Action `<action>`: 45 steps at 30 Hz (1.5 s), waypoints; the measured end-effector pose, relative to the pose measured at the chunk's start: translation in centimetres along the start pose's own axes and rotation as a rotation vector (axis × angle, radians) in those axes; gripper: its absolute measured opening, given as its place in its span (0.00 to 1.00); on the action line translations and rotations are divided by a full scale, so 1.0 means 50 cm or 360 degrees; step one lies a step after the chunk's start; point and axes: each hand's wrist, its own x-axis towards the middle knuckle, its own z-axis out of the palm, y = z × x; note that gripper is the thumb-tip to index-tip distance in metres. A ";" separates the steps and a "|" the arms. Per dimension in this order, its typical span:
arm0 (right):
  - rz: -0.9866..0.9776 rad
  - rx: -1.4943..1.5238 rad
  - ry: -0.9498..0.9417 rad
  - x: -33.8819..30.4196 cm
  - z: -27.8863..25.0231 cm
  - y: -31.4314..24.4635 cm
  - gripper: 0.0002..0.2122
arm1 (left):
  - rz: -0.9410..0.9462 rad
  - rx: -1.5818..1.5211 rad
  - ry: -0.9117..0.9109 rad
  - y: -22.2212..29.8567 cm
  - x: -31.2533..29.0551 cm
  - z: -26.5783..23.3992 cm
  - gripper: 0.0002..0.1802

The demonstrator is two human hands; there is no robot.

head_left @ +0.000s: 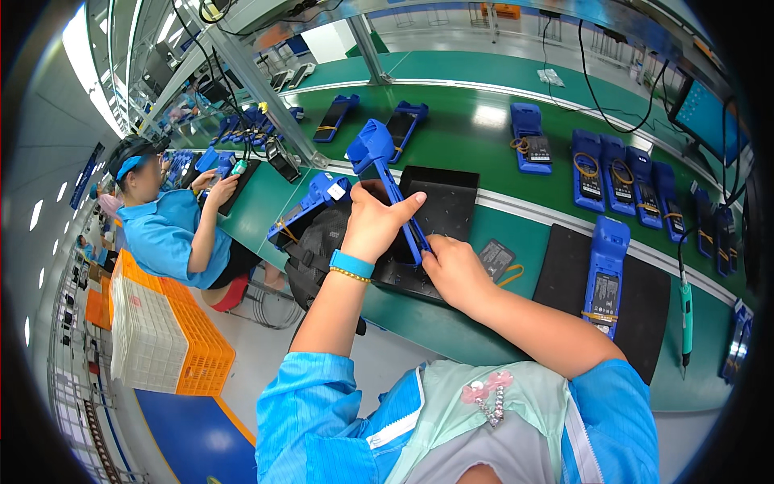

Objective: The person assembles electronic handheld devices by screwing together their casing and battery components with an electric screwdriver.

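Observation:
A blue plastic handheld-terminal housing [372,147] is held up at a tilt over a black tray [453,179]. My left hand [377,219] grips it around the middle, thumb across its near side. At its lower end, the bent fingers of my right hand [456,273] pinch the edge; their tips are partly hidden. Left of the tray, another blue terminal [318,196] with a rubber band leans by a black bag [316,250]. Just right of my right hand lie a dark battery [495,258] and a loose rubber band [512,277].
A blue terminal with its battery [605,278] lies on a black mat [556,278]. A green electric screwdriver [686,310] hangs at the right. Several blue terminals [587,173] line the green conveyor [476,137]. A co-worker [181,226] sits at the left near stacked crates [165,339].

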 end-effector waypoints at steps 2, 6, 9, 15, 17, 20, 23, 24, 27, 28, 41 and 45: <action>-0.0027 -0.0003 -0.0007 -0.002 0.005 -0.001 0.09 | 0.0009 0.0011 0.0016 -0.013 0.003 -0.002 0.58; -0.0064 0.0008 -0.0032 -0.005 0.001 0.001 0.09 | -0.0034 0.0016 -0.0004 -0.002 -0.001 0.000 0.57; -0.0015 0.0150 0.0044 0.003 0.016 0.020 0.09 | -0.0096 -0.0037 -0.0086 0.024 -0.012 -0.002 0.56; 0.0391 0.0555 -0.0062 0.009 0.003 0.002 0.10 | -0.0006 -0.0005 0.0001 0.007 0.000 -0.010 0.55; 0.0234 0.0341 -0.0019 0.007 0.000 0.008 0.14 | 0.0043 0.0039 0.0034 -0.002 0.007 -0.014 0.53; 0.0164 0.0194 0.0011 0.007 -0.003 0.007 0.22 | 0.0071 0.0133 0.0051 0.001 0.007 -0.015 0.50; 0.0250 0.0261 -0.0046 0.007 -0.015 -0.005 0.26 | 0.0046 0.0164 0.0052 -0.003 0.008 -0.019 0.50; 0.0266 0.0263 -0.0076 0.006 -0.020 -0.005 0.27 | 0.0046 0.0146 0.0049 0.002 0.006 -0.018 0.51; 0.0281 0.0297 -0.0013 0.004 -0.025 0.005 0.28 | -0.0020 0.0015 -0.0084 0.023 -0.003 -0.028 0.54; 0.0285 0.0299 -0.0006 0.005 -0.028 0.007 0.28 | -0.0016 0.0018 -0.0091 0.031 -0.005 -0.031 0.54; 0.0141 0.0374 0.0048 0.070 -0.018 -0.008 0.20 | 0.0043 0.0191 -0.0138 0.024 -0.020 -0.001 0.53; 0.0132 0.0329 0.0112 0.056 -0.006 -0.018 0.16 | 0.0145 0.0346 0.0032 0.006 -0.021 0.007 0.52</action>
